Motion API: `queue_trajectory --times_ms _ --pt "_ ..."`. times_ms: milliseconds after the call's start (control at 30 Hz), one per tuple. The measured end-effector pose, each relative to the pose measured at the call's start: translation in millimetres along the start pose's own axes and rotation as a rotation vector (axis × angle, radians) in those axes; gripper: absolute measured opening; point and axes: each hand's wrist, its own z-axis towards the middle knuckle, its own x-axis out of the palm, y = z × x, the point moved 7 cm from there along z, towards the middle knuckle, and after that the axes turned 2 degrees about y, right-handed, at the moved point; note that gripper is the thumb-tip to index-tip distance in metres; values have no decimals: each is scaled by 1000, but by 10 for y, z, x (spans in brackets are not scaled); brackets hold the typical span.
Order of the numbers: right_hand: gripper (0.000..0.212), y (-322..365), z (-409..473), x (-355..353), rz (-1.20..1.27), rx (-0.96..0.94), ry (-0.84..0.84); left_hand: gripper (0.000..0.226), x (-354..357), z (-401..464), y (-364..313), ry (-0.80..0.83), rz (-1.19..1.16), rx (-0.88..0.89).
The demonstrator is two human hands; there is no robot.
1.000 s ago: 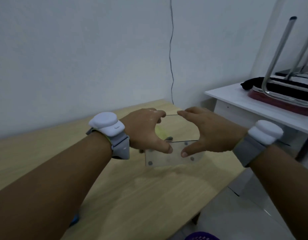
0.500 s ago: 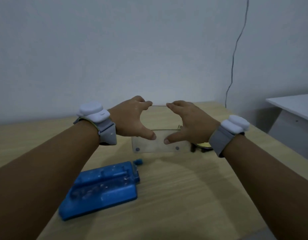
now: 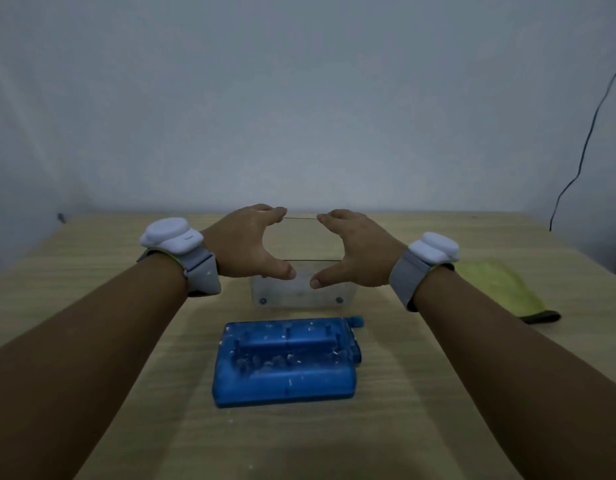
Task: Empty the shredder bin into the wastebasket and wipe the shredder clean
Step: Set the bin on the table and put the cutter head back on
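Both hands grip a clear plastic shredder bin [image 3: 301,294] by its top rim, near the back middle of the wooden table [image 3: 92,258]. My left hand [image 3: 249,245] clasps the bin's left end and my right hand [image 3: 351,252] clasps its right end. The bin looks empty and stands upright on or just above the table; I cannot tell which. In front of it lies the blue shredder top [image 3: 285,362], flat on the table and speckled with white paper bits. A yellow-green cloth [image 3: 500,289] lies to the right, past my right wrist.
A plain wall stands directly behind the table. A thin black cable [image 3: 583,147] runs down the wall at the far right. The table's left edge slants along the left side of the view. White trackers sit on both wrists.
The view has swung left from the table's right end to its middle. My hands have carried the clear bin leftwards; it now stands behind the blue shredder top. The cloth has come into view.
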Motion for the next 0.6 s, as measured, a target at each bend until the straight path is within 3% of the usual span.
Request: queue_trajectory --times_ms 600 --pt "121 154 183 196 -27 -3 109 111 169 -101 363 77 -103 -65"
